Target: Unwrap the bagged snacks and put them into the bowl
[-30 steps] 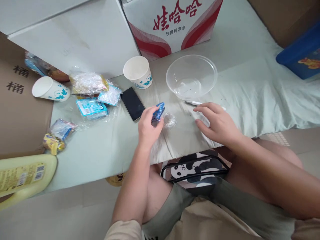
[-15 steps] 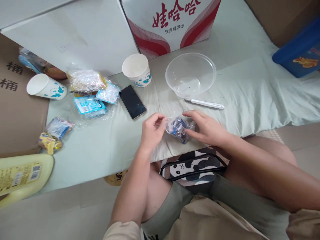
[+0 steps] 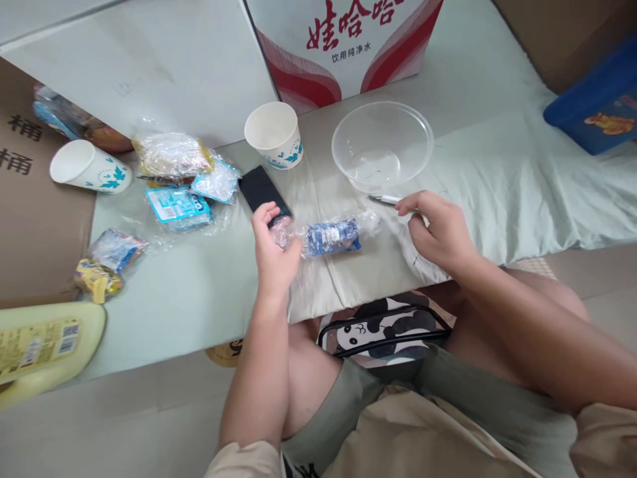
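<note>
Pale green cloth covers the surface (image 3: pixel 194 292); a white carton (image 3: pixel 144 73) and a red-and-white carton (image 3: pixel 343 66) stand along its back edge. We list the rest from the left.

Left end: one brown carton (image 3: pixel 44 219); one yellow jug (image 3: pixel 54 345), at the front left corner; one paper cup (image 3: pixel 92 169), upright or tipped we cannot tell. Two small packets (image 3: pixel 107 262), touching, just behind the jug. One heap of film-wrapped packets (image 3: pixel 174 159), before the white carton.

Middle: one dark phone (image 3: pixel 259 186), flat. Our left hand (image 3: pixel 275 251), at its near end, thumb spread from loosely bent fingers; film shows in the gap, though we see no firm pinch. One second cup (image 3: pixel 279 146), behind the phone. One blue packet (image 3: pixel 332 238) in crumpled clear film, near the front edge, between our hands.

Right: one clear bowl (image 3: pixel 378 123), towards the back edge. One slim white tool (image 3: pixel 385 199), dark tip pointing left, just before the bowl. Our right hand (image 3: pixel 438 232), fingers curled over the tool's far end; whether they grip it we cannot tell. One blue container (image 3: pixel 597 99), right end.

Handling note, our judgement: we best steady the packet by its left film end, keep fingertips off the tip's line, and smooth loose film so nothing snags.
</note>
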